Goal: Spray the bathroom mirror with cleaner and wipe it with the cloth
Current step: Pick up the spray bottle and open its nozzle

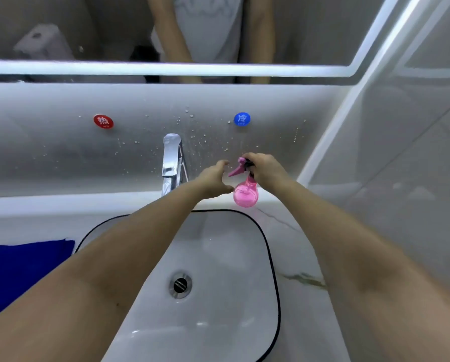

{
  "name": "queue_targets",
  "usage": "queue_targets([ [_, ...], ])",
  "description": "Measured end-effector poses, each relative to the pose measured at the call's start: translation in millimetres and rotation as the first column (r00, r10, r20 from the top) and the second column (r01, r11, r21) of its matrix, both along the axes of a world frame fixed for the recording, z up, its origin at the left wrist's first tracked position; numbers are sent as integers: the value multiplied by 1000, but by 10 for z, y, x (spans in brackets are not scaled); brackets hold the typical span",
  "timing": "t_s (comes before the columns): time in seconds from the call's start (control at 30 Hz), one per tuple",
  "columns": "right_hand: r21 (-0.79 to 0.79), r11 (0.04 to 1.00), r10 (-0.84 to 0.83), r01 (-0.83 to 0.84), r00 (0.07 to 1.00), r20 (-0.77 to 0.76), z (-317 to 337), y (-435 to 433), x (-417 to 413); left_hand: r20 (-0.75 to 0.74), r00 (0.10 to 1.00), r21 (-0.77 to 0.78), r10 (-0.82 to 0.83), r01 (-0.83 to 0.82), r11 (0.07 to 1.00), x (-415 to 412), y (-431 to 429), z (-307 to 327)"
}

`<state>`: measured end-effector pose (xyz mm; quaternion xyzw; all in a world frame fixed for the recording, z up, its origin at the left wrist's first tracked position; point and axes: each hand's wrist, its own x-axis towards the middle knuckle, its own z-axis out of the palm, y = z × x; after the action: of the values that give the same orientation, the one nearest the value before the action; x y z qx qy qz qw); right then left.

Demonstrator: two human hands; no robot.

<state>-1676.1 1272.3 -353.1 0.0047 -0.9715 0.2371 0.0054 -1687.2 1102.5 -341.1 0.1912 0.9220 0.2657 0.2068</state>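
Observation:
A pink spray bottle (245,195) stands on the ledge behind the sink, right of the faucet. My right hand (264,169) is closed around its neck and trigger head from above. My left hand (214,180) hovers just left of the bottle with fingers spread and curved, holding nothing. The mirror (88,30) runs across the top of the view with a lit strip along its lower edge and shows a person's torso and arms. A folded blue cloth (23,270) lies on the counter at the far left, away from both hands.
A white sink basin (226,257) with a metal drain (180,284) sits below my arms. A chrome faucet (171,163) rises at the back. Red (103,121) and blue (242,118) round tags are on the splashed backsplash. A tiled wall closes the right side.

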Motion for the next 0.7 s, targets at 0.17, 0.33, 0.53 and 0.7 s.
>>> queue_targets([
  [0.17,-16,998,60,-66,973,-224,900,-146,225,-109,993,127,-51,65,990,64,-188,745],
  [0.33,-115,993,-8,-28,953,-304,1767,-437,519,-246,969,223,-19,75,972,148,-669,1436],
  [0.53,-175,984,-87,25,930,-357,2288,-1128,820,-237,969,482,70,55,874,425,-1327,2076],
  [0.7,-285,952,3,-109,937,-349,2312,-1906,1131,-178,983,511,43,55,858,723,-1916,2267],
])
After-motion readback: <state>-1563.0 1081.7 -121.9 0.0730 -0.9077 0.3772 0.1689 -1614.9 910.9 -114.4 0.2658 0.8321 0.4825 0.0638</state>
